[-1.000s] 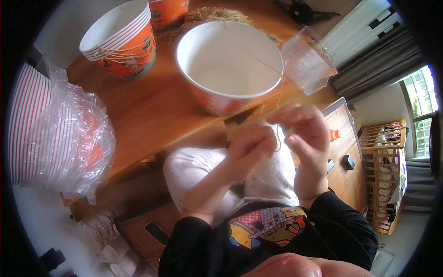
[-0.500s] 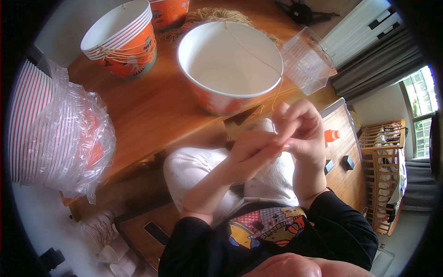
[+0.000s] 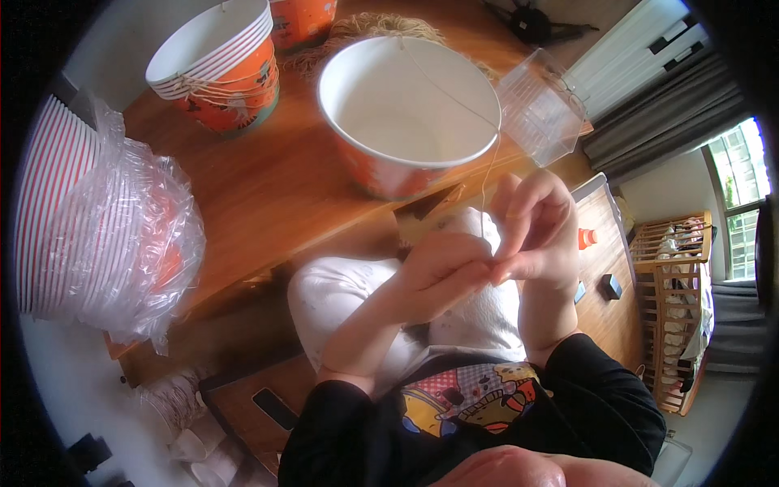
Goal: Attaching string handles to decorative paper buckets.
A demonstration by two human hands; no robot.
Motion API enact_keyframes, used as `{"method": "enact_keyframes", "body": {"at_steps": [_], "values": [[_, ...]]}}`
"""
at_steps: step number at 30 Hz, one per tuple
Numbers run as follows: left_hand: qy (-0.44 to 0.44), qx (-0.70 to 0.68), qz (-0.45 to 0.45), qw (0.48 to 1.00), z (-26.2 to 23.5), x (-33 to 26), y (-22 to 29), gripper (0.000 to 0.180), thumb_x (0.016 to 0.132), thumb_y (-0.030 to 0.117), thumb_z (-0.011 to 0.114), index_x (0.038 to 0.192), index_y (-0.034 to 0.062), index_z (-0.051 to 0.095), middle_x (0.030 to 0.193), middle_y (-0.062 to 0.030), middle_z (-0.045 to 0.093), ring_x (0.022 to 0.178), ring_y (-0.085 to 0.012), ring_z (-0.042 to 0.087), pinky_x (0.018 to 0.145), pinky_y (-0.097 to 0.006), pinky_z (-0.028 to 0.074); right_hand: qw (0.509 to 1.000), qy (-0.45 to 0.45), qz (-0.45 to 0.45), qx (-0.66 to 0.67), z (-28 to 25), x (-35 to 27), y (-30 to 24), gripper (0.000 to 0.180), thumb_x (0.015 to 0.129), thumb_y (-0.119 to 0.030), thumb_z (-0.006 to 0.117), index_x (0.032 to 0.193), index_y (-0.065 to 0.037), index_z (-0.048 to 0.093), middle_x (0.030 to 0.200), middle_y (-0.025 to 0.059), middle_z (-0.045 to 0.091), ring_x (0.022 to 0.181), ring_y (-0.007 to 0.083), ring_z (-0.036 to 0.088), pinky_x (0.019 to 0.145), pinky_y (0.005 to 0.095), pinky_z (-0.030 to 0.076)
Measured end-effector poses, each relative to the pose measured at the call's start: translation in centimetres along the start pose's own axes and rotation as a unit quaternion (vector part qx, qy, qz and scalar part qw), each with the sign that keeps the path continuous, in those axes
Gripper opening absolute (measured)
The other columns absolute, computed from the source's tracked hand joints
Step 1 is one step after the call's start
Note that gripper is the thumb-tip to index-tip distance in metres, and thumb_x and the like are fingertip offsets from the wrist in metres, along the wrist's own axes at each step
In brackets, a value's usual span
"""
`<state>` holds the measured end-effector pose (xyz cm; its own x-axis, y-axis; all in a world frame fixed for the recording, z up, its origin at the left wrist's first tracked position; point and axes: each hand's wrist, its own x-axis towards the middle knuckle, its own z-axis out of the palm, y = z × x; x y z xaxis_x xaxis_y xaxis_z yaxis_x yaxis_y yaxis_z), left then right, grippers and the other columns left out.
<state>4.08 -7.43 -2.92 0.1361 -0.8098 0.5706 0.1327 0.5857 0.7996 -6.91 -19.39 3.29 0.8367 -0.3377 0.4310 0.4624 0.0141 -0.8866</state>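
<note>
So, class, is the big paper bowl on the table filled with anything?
No, the big paper bowl shows only its bare white inside, with a thin string crossing it.

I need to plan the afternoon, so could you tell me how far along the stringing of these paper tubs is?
Done: a stack of tubs on the table already has string around it. In hand: the left hand and right hand pinch a thin string running up to the open tub. Left: the wrapped stack remains bagged.

Wooden table [image 3: 268, 187], window [image 3: 742, 215], perhaps curtains [image 3: 649, 122]
</note>
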Motion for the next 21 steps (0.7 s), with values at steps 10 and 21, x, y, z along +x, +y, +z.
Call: {"method": "enact_keyframes", "body": {"at_steps": [10,21], "values": [[0.021,-0.051,-0.058,0.997,-0.3,-0.2,0.9,0.011,0.089,0.009,0.057,0.081,0.0035,0.061,0.069,-0.0046,0.058,0.064,-0.0166,0.054,0.059,-0.028,0.041,1.000,-0.007,0.004,-0.020,0.5,0.4,-0.1,0.053,0.057,-0.001,0.090,0.092,-0.005,0.051,0.070,0.0031,0.066,0.070,0.0057,0.062,0.066,0.0169,0.039],[0.314,0.002,-0.013,0.949,0.0,0.1,0.2,0.015,0.093,0.006,0.052,0.081,0.0013,0.058,0.070,-0.0010,0.054,0.061,-0.0073,0.049,0.055,-0.022,0.038,0.923,0.073,-0.113,-0.360,1.8,1.4,-0.8,0.067,0.064,-0.025,0.088,0.116,0.000,0.053,0.119,0.0130,0.061,0.102,0.0158,0.055,0.083,0.0277,0.041]]}}
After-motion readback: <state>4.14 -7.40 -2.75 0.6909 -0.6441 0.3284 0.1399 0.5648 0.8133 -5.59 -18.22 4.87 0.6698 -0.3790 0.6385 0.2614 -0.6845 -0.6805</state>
